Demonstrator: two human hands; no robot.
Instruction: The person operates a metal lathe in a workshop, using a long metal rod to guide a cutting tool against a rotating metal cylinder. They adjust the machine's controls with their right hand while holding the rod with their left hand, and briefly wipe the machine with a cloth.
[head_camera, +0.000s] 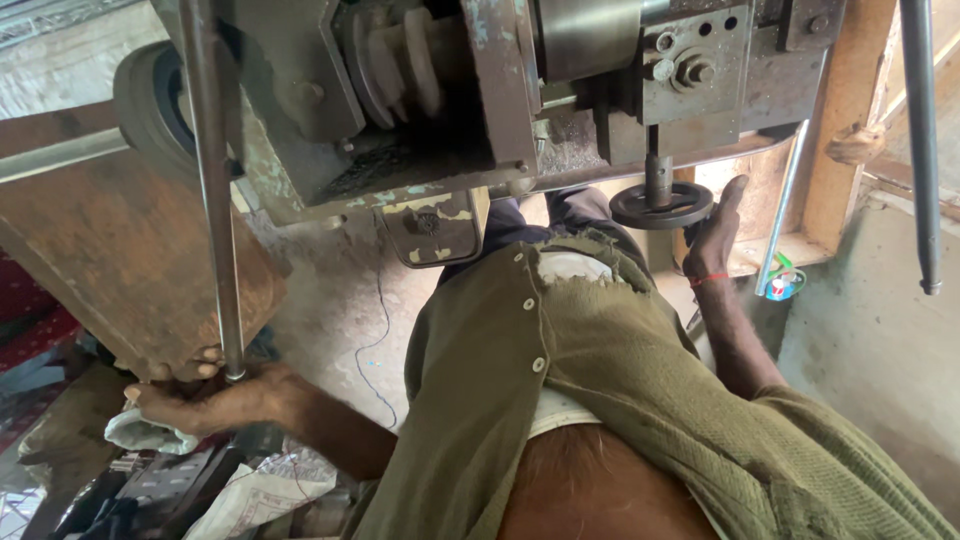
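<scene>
The person's left hand (205, 395) is wrapped around the lower end of a long steel rod (212, 190), a white rag (140, 432) tucked beneath it. The right hand (712, 240) rests spread against the black handwheel (662, 205) under the machine (480, 90). The torn green shirt (600, 360) hangs near the pulley (395, 60) and could likely snag; the rod may slip.

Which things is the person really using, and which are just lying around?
In use:
- left hand gripping the long metal rod
- right hand on the black handwheel
- the grey machine carrying both

Lying about:
- white cloth
- crumpled newspaper
- small colourful bottle
- rusty brown plate
</scene>
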